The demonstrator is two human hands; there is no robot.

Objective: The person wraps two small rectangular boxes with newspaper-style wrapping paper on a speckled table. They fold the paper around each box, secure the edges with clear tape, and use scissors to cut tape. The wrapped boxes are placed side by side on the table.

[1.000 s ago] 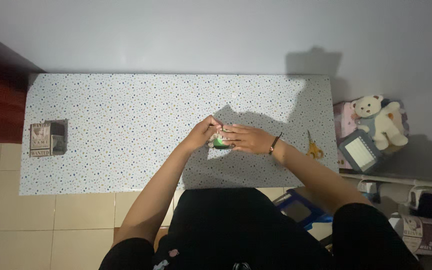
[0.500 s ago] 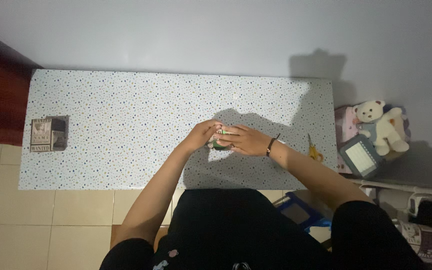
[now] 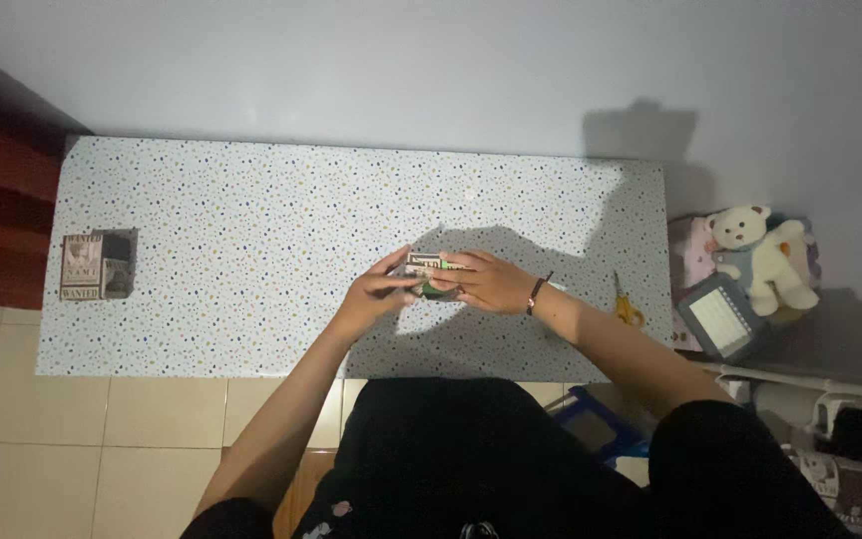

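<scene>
Dressed in black: short black sleeves (image 3: 720, 469) ending above the elbows, forearms bare. Dark bracelet (image 3: 533, 296) with a small reddish bead around the right wrist. Small pale pink motif (image 3: 343, 506) on the black clothing low at the front. Left hand (image 3: 376, 292) and right hand (image 3: 486, 281) both bare, ringless.

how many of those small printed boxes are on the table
2. One printed box stands alone near the table's left edge. The other is at the middle, held between the left hand and right hand, partly hidden.
</scene>
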